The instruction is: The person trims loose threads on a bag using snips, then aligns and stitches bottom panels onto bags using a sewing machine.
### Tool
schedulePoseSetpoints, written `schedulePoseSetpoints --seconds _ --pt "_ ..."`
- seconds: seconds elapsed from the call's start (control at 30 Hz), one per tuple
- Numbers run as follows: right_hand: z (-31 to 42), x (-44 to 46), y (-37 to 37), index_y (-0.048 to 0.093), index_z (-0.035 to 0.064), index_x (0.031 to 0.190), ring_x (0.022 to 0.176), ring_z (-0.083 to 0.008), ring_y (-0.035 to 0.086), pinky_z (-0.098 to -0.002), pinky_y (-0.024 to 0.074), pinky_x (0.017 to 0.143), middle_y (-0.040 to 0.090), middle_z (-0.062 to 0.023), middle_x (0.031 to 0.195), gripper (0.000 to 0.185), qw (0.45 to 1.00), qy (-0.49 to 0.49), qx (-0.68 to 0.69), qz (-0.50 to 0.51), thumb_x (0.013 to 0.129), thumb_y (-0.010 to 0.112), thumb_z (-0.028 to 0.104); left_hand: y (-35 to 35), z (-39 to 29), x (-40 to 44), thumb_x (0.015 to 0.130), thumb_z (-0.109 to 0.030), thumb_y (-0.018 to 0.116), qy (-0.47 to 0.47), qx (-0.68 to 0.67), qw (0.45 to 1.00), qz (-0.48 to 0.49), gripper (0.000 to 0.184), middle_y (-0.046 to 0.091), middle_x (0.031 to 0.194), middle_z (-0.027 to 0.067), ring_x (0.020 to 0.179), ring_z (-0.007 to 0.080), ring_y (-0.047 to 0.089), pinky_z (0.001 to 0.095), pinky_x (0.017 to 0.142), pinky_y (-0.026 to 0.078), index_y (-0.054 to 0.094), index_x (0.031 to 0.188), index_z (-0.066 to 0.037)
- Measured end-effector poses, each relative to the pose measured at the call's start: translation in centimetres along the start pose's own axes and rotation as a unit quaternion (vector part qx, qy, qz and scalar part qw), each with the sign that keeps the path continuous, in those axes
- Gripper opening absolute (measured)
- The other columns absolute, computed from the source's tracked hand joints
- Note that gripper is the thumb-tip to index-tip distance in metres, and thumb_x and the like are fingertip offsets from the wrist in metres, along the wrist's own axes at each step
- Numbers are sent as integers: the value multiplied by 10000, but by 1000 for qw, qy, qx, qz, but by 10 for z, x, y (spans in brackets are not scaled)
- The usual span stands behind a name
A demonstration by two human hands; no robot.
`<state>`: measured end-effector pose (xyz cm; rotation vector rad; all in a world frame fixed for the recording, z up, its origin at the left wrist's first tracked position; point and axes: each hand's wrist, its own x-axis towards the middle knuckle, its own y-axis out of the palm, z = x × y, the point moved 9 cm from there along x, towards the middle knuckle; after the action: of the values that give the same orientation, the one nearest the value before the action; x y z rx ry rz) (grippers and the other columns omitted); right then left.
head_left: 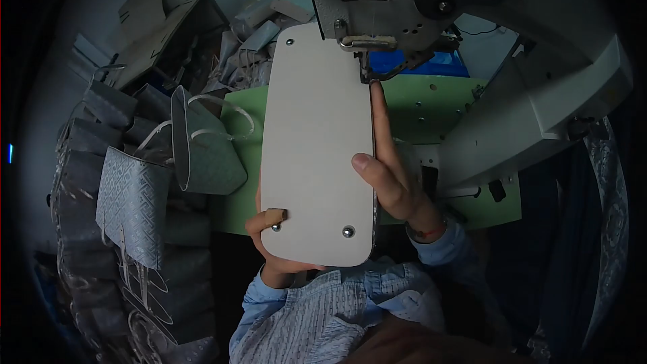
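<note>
Between left hand (263, 246) and right hand (391, 185): studded white panel (317, 135), each grip closed on opposite long edge.

The single view looked from the wearer's head, forward and steeply down, through a wide lens with dark, rounded borders. The wearer's shirt (303, 320) ran into the bottom edge, the white bag base (317, 135) sat close at centre, and the sewing machine (495, 141) loomed at right.
</note>
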<state>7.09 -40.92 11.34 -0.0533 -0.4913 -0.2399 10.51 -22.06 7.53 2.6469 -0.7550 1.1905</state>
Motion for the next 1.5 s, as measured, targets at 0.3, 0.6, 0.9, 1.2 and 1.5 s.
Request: schedulePoseSetpoints --seconds 0.3,0.6,0.9,1.2,1.5 --pt "-5 1 0 -96 -108 1479 1472 -396 -100 -467 -11 1185 -92 -295 1573 877 1000 4 7 -13 902 437 280 5 -7 17 562 -528 906 14 -22 1000 11 922 438 1298 230 1214 370 475 505 977 452 401 1232 -146" --pt "-2 -1 2 -93 -96 1486 1470 -405 -91 -474 -4 1185 -90 -298 1571 863 1000 0 9 -14 917 431 288 2 10 23 549 -508 914 7 -65 998 10 880 422 1328 236 1236 356 476 495 1011 435 435 1176 -119" --pt "-2 -2 0 -97 -97 1484 1471 -407 -75 -478 19 1185 -74 -299 1572 858 1000 -15 0 -12 935 422 310 7 14 43 563 -445 927 -5 -60 998 17 809 336 1443 316 1331 407 397 530 1050 392 483 1150 -111" --pt "-4 0 -1 -99 -114 1476 1473 -405 -56 -462 31 1185 -64 -308 1570 884 1000 6 -2 -12 916 463 277 13 20 65 565 -408 929 -18 -66 998 17 800 347 1448 306 1350 428 383 557 1079 373 499 1169 -106" --pt "6 6 0 -104 -92 1491 1455 -308 160 -389 143 1169 126 -263 1563 934 1000 -4 7 -13 857 498 240 12 36 80 560 -403 932 -5 -48 998 26 831 346 1457 298 1345 411 398 528 1077 380 504 1191 -72"
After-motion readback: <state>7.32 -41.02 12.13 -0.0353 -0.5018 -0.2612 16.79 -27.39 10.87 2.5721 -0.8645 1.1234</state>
